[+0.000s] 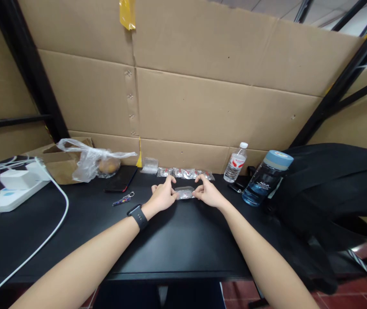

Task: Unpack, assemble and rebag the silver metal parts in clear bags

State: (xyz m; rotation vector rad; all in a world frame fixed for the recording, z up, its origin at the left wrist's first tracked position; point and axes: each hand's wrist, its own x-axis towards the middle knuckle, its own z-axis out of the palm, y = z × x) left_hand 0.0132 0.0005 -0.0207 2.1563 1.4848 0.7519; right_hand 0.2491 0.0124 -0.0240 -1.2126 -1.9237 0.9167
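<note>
A small clear plastic packet (185, 193) lies at the middle of the black table, between my two hands. My left hand (163, 195) pinches its left end, the index finger arched above the thumb. At the opposite end my right hand (210, 194) grips the packet in the same way. What is inside the packet is too small to make out. Just behind it, along the cardboard wall, runs a row of similar shiny packets (188, 173) with red marks. A clear plastic case (150, 165) stands at that row's left end.
Right of my hands are a water bottle (235, 163), a blue-lidded bottle (267, 178) and a black bag (318, 193). To the left are a keychain (122, 200), a black notebook (121, 179), a tied plastic bag (98, 163) and a power strip (19, 191) with a trailing cable.
</note>
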